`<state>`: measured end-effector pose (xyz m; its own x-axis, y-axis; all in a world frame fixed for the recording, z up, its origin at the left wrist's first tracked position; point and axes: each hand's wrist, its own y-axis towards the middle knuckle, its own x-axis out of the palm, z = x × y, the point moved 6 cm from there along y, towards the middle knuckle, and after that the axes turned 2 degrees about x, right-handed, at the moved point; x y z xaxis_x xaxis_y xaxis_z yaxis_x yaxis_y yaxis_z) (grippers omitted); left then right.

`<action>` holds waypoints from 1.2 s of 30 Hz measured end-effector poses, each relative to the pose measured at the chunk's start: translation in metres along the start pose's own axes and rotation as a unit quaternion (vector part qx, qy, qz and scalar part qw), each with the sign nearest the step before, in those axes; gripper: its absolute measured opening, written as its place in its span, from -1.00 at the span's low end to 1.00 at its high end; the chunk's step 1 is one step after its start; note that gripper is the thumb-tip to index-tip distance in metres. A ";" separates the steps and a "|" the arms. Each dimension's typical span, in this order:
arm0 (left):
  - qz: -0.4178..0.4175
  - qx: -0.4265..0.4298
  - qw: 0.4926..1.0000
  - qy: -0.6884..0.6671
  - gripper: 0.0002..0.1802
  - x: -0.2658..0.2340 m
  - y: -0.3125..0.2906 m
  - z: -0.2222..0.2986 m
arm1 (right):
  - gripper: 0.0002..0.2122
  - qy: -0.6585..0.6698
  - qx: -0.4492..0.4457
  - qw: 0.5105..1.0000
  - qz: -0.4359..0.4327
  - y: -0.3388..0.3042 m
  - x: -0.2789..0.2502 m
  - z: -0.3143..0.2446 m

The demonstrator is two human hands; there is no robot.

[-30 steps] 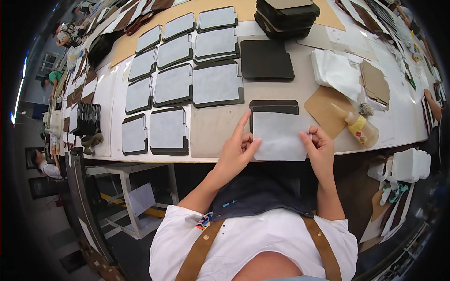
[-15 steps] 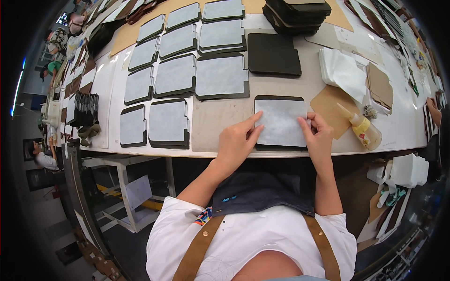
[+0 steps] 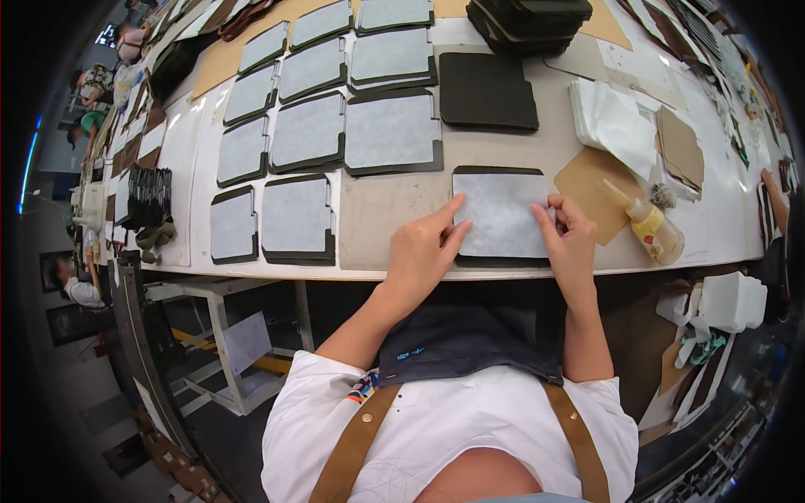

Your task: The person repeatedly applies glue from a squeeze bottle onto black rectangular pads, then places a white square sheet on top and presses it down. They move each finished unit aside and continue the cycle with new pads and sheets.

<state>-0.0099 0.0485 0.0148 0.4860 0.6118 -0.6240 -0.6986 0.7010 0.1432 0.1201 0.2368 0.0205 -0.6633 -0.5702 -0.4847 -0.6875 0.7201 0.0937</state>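
Near the table's front edge lies a black panel with a pale grey-blue sheet on top of it. Dark strips of the panel show above and below the sheet. My left hand rests at the sheet's left edge, its index finger and thumb apart and touching the sheet, its other fingers curled. At the opposite edge, my right hand pinches the sheet's upper right side between thumb and curled fingers. Whether the right fingers also hold the panel is hidden.
Rows of sheet-covered black panels lie to the left. A bare black panel and a tall dark stack sit behind. To the right are white sheets, brown card and a yellowish squeeze bottle.
Both hands stay at the same edges of the sheet, with hardly any movement. The view of the table has shifted slightly.
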 end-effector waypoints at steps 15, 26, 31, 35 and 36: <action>0.002 -0.011 1.000 -0.013 -0.55 0.003 0.001 0.001 | -0.78 -0.133 -0.100 0.985 0.034 -0.004 -0.002 -0.016; 0.001 -0.019 1.000 -0.018 -0.57 0.003 0.001 -0.001 | -0.80 -0.163 -0.114 0.980 0.019 -0.005 -0.001 -0.017; -0.006 -0.018 1.000 -0.001 -0.57 0.002 0.002 0.001 | -0.80 -0.171 -0.103 0.980 0.015 -0.005 -0.002 -0.017; -0.002 -0.018 1.000 -0.003 -0.57 0.002 0.001 0.000 | -0.79 -0.179 -0.106 0.978 0.014 -0.004 -0.001 -0.016; -0.002 -0.016 1.000 0.000 -0.56 0.002 0.001 0.001 | -0.79 -0.181 -0.106 0.978 0.013 -0.004 -0.001 -0.016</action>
<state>-0.0094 0.0512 0.0141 0.4886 0.6099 -0.6240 -0.7135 0.6909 0.1166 0.1185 0.2283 0.0346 -0.5599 -0.3480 -0.7519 -0.7429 0.6127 0.2697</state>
